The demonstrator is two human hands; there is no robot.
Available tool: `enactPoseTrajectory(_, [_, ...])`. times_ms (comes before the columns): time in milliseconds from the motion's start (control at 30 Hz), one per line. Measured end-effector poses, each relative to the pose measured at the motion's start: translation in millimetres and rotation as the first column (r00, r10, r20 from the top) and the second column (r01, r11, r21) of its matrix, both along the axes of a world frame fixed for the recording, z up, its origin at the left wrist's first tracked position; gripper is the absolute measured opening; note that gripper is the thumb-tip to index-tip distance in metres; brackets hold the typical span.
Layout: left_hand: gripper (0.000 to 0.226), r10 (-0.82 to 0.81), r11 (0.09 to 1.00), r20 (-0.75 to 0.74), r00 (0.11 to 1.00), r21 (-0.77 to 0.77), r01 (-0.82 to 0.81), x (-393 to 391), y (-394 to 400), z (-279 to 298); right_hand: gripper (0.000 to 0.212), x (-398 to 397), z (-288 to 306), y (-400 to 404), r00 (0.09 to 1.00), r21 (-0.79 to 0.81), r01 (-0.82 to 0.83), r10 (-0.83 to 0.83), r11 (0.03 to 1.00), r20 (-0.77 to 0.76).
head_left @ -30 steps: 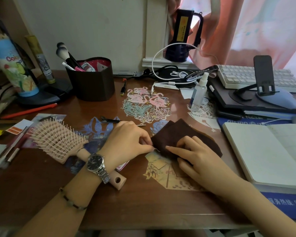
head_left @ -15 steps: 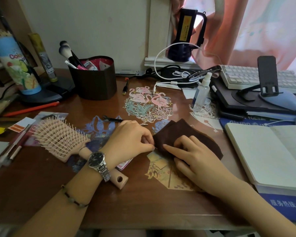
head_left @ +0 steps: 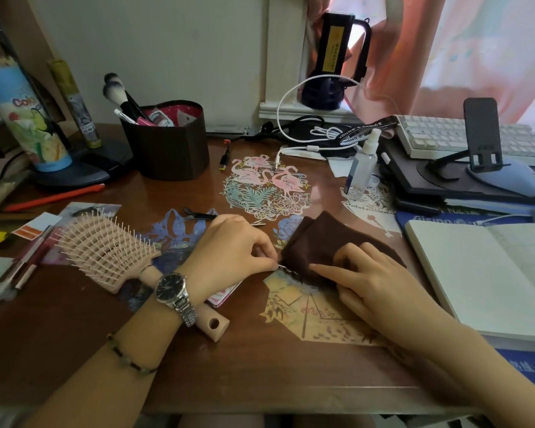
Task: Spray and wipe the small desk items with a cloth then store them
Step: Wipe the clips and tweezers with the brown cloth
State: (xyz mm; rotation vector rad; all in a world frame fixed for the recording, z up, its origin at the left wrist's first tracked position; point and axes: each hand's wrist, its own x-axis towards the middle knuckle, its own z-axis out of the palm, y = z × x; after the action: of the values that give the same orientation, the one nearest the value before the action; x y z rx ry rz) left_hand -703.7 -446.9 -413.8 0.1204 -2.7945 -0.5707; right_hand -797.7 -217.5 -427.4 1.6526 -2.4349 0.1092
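Note:
My left hand (head_left: 232,251), with a watch on its wrist, pinches one end of a thin wavy metal hairpin (head_left: 288,269) at the middle of the desk. The pin's other end runs into a folded brown cloth (head_left: 318,236). My right hand (head_left: 368,273) grips that cloth around the pin, index finger laid along its near edge. A small clear spray bottle (head_left: 360,168) stands upright behind the cloth, to the right. A pink hairbrush (head_left: 105,251) lies on the desk under my left forearm.
A brown holder (head_left: 167,146) with makeup brushes stands at the back left. Small black scissors (head_left: 198,215) and metal clips (head_left: 258,223) lie behind my left hand. An open notebook (head_left: 491,273) fills the right side, with a keyboard (head_left: 439,140), phone stand (head_left: 482,134) and mouse (head_left: 513,180) behind it.
Both hands stay at the cloth. A short wavy stretch of the pin now shows between my left fingers and the cloth's edge.

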Motion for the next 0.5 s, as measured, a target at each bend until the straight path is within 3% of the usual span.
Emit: enactPoseTrajectory(500, [0.012,0.009,1.0,-0.01,1.0,-0.014,-0.01,-0.8,0.9,-0.1,0.047,10.1,0.6,-25.3,1.0,-0.014,-0.004,0.004,1.0,0.028])
